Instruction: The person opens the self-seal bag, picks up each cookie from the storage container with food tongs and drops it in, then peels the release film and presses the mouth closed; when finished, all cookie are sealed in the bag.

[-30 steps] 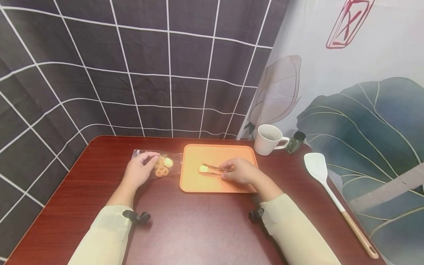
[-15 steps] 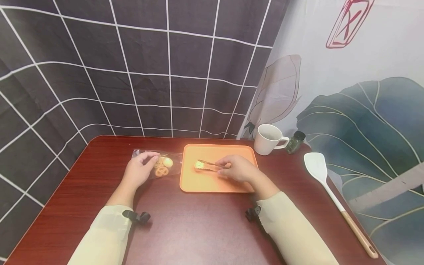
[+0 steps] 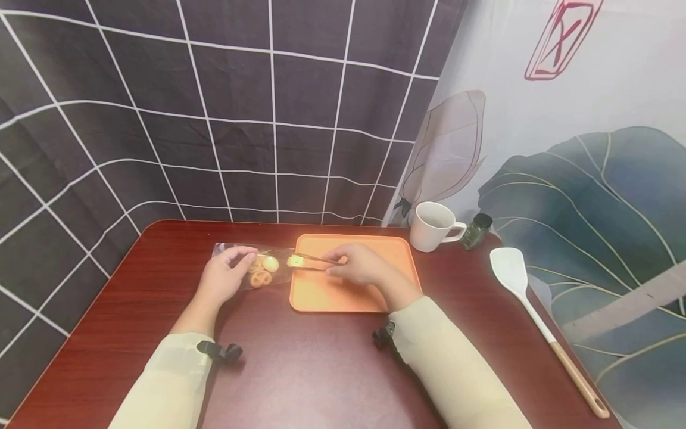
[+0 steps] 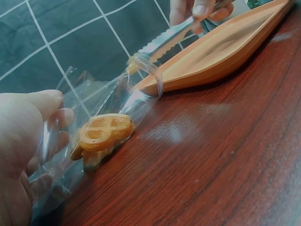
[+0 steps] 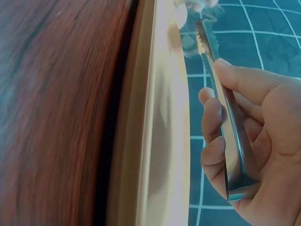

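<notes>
Right fingers [image 5: 212, 114] grip tongs [image 5: 230, 136], bent end [image 5: 242, 190] seen only from right wrist.

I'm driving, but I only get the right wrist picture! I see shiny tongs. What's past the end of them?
Observer: The head view shows a clear bag with cookies inside.
Operator: Ooh! Is somebody holding it?
Observer: Yes, the left grip holds the bag by the end away from the orange tray.
Operator: And have the tongs got anything?
Observer: It looks like it: the head view shows a pale yellow piece at their tips, though I can't tell how firmly it's held.
</notes>
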Demonstrator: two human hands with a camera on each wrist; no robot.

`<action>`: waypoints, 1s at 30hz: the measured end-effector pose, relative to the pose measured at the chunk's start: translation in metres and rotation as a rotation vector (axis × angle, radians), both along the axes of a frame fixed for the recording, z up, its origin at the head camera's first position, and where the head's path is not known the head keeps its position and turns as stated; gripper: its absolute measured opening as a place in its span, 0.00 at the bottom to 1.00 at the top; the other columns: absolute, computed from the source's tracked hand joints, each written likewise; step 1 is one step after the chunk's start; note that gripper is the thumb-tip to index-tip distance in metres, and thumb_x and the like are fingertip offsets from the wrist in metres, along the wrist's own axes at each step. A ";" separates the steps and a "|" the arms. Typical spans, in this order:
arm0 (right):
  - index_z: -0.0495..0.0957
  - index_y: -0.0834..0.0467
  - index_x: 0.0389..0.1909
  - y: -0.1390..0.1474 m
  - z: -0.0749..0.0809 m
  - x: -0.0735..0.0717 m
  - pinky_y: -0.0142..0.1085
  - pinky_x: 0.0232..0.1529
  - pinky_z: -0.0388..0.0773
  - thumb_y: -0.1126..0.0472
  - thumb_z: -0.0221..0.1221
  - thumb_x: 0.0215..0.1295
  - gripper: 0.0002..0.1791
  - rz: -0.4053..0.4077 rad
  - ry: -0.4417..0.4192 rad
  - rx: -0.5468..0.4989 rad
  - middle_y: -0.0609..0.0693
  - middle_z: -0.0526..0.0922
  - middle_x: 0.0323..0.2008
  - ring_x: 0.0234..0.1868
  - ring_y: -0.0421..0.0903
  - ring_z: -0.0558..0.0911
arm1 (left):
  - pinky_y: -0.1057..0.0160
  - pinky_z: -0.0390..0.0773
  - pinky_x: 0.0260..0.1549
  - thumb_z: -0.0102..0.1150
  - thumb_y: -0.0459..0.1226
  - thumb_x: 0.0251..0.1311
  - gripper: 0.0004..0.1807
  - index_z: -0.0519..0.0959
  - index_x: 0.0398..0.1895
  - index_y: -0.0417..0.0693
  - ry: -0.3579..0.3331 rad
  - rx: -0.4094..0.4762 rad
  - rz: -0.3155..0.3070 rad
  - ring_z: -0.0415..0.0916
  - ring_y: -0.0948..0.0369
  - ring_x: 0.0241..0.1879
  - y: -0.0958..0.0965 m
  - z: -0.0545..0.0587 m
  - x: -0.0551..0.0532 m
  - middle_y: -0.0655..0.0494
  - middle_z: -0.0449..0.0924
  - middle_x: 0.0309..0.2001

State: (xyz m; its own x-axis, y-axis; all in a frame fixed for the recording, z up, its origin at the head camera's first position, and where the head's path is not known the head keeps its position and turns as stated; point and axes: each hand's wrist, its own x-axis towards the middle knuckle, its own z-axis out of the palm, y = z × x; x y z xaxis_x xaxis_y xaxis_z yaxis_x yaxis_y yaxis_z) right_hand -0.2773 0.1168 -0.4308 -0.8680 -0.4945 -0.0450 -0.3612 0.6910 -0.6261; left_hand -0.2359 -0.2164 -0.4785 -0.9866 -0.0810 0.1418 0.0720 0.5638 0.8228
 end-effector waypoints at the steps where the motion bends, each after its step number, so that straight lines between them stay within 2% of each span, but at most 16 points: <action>1: 0.89 0.50 0.58 -0.003 0.000 -0.001 0.44 0.60 0.82 0.54 0.73 0.68 0.19 0.004 -0.004 -0.004 0.47 0.91 0.56 0.57 0.45 0.86 | 0.39 0.76 0.64 0.58 0.49 0.79 0.20 0.86 0.60 0.47 0.003 -0.002 -0.001 0.81 0.43 0.61 0.000 0.000 0.000 0.41 0.88 0.58; 6: 0.89 0.50 0.58 -0.018 -0.005 -0.006 0.41 0.56 0.84 0.55 0.72 0.68 0.18 0.031 -0.017 -0.012 0.48 0.91 0.57 0.53 0.45 0.86 | 0.39 0.76 0.64 0.59 0.49 0.79 0.19 0.86 0.59 0.48 0.010 -0.012 0.003 0.82 0.43 0.61 0.000 -0.002 -0.001 0.42 0.88 0.58; 9: 0.89 0.50 0.58 -0.026 -0.006 -0.008 0.40 0.58 0.83 0.56 0.72 0.68 0.18 0.049 -0.032 -0.015 0.48 0.91 0.58 0.55 0.43 0.86 | 0.41 0.77 0.63 0.58 0.49 0.79 0.19 0.86 0.60 0.48 0.011 -0.018 0.002 0.82 0.44 0.60 0.001 -0.001 0.000 0.42 0.89 0.58; 12: 0.88 0.51 0.59 -0.035 -0.006 -0.008 0.39 0.57 0.84 0.56 0.72 0.69 0.19 0.067 -0.041 -0.019 0.47 0.90 0.58 0.52 0.41 0.87 | 0.42 0.77 0.62 0.58 0.49 0.79 0.19 0.86 0.60 0.47 0.009 -0.019 0.000 0.83 0.44 0.59 0.001 -0.001 0.000 0.42 0.89 0.57; 17: 0.87 0.53 0.61 -0.046 -0.007 -0.008 0.32 0.49 0.85 0.56 0.71 0.69 0.20 0.108 -0.044 -0.029 0.51 0.90 0.59 0.38 0.38 0.89 | 0.42 0.77 0.62 0.58 0.48 0.79 0.19 0.86 0.60 0.47 0.011 -0.019 -0.001 0.83 0.44 0.58 0.001 0.000 0.001 0.41 0.89 0.57; 25: 0.86 0.56 0.62 -0.059 -0.008 -0.007 0.30 0.44 0.86 0.57 0.70 0.70 0.21 0.147 -0.077 -0.039 0.53 0.89 0.62 0.43 0.40 0.89 | 0.41 0.78 0.63 0.58 0.48 0.79 0.19 0.86 0.59 0.46 0.017 -0.016 -0.006 0.84 0.43 0.59 0.001 -0.001 0.000 0.41 0.89 0.57; 30: 0.86 0.56 0.63 -0.063 -0.008 -0.007 0.30 0.44 0.85 0.59 0.70 0.70 0.21 0.166 -0.090 -0.037 0.53 0.89 0.60 0.40 0.38 0.89 | 0.43 0.77 0.61 0.58 0.47 0.79 0.19 0.86 0.59 0.46 0.017 -0.017 -0.002 0.83 0.44 0.58 0.000 -0.002 -0.001 0.41 0.89 0.55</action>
State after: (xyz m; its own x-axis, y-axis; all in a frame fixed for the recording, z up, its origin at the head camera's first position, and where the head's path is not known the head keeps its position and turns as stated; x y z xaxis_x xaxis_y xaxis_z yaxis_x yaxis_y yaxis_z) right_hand -0.2845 0.0535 -0.4393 -0.7678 -0.6332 -0.0974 -0.4097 0.6023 -0.6851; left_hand -0.2365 -0.2162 -0.4801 -0.9842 -0.0762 0.1596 0.0869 0.5775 0.8117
